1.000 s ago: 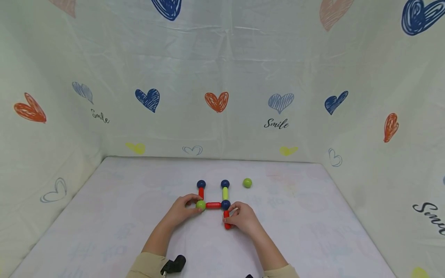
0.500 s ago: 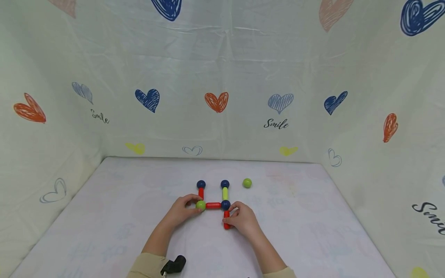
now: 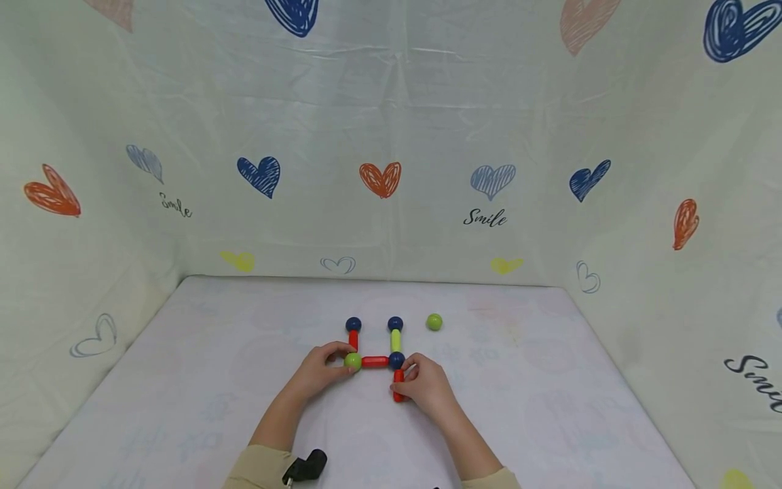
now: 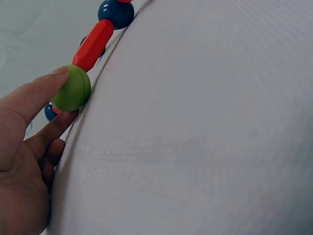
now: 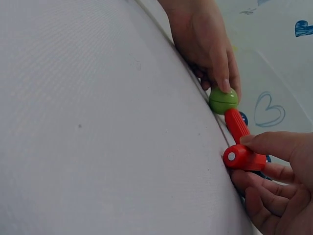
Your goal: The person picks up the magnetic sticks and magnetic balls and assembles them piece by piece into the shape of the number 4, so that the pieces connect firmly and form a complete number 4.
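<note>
My left hand (image 3: pixel 322 369) pinches a green ball (image 3: pixel 353 361) between thumb and fingers. A red rod (image 3: pixel 375 362) joins that ball to a dark blue ball (image 3: pixel 396 360) on the right. From the green ball another red rod (image 3: pixel 353 341) runs back to a blue ball (image 3: pixel 353 324). A yellow-green rod (image 3: pixel 396 341) links the right blue ball to one more blue ball (image 3: pixel 395 323) behind it. With my right hand (image 3: pixel 427 386) I grip a red magnetic rod (image 5: pixel 247 159) that points toward me, its far end at the blue ball; its near end shows a pale disc.
A loose green ball (image 3: pixel 434 322) lies on the white-covered table (image 3: pixel 537 407) at the back right. A cloth wall printed with hearts (image 3: pixel 391 224) rises behind the table and at both sides. A black device (image 3: pixel 305 467) sits by the left sleeve.
The red rod in my right hand has swung slightly left at its near end, more in line with the yellow-green rod. My left hand and the other pieces stay put.
</note>
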`<state>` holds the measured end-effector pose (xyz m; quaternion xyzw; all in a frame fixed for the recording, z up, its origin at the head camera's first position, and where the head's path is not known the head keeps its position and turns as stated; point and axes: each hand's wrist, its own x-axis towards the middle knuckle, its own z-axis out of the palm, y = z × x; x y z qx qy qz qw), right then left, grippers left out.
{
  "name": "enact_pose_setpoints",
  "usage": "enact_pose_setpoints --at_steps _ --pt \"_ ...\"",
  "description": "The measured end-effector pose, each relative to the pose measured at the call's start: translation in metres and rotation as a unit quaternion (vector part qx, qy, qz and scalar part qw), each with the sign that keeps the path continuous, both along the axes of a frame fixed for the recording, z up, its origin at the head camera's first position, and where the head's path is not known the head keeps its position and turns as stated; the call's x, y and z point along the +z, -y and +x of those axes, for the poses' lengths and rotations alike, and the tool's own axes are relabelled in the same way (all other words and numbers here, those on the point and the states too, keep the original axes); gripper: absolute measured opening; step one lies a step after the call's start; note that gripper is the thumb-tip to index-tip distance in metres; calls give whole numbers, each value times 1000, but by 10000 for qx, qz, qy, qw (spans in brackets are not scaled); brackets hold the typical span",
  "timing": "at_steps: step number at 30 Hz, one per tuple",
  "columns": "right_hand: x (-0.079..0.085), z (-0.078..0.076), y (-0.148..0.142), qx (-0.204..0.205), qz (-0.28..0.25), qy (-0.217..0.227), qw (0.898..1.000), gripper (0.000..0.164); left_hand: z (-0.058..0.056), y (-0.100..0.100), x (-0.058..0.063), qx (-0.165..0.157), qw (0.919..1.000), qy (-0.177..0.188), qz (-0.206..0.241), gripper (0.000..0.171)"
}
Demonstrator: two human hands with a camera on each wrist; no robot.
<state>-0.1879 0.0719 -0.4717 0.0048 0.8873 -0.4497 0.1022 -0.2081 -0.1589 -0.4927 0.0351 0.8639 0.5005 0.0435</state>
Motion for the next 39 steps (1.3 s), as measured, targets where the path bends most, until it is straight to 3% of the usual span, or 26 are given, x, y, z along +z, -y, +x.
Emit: enact_pose_setpoints --at_steps 29,39 --pt "1 -2 5 -35 94 -4 9999 35 1 0 0 -2 9999 -39 -102 29" --pt "-2 -2 1 77 -152 -119 9998 34 0 1 0 7 9999 -125 -64 28"
